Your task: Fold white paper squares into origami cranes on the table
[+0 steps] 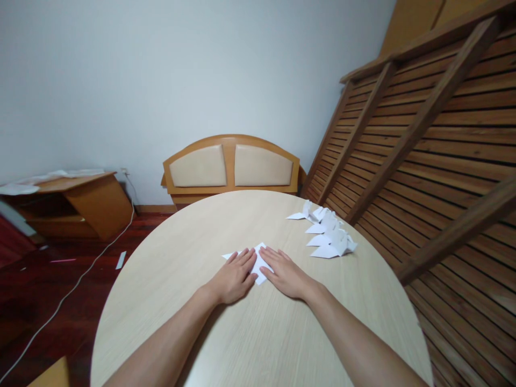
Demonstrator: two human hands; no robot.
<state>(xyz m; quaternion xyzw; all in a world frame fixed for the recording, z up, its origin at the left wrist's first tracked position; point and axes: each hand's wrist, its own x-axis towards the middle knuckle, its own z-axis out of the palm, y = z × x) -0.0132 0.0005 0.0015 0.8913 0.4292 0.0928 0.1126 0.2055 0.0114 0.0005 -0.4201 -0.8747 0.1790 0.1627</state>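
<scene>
A folded white sheet of paper lies near the middle of a round light-wood table. My left hand rests flat on its left part, fingers stretched out and pressed on the paper. My right hand lies flat on its right part, fingers also extended. Both palms cover much of the sheet, so only its corners and middle strip show. Neither hand grips anything.
Several finished white paper figures sit in a row at the table's right edge. A slatted wooden bed frame leans right beside them. Behind the table stands a padded headboard; a low wooden cabinet and a white cable lie left on the floor.
</scene>
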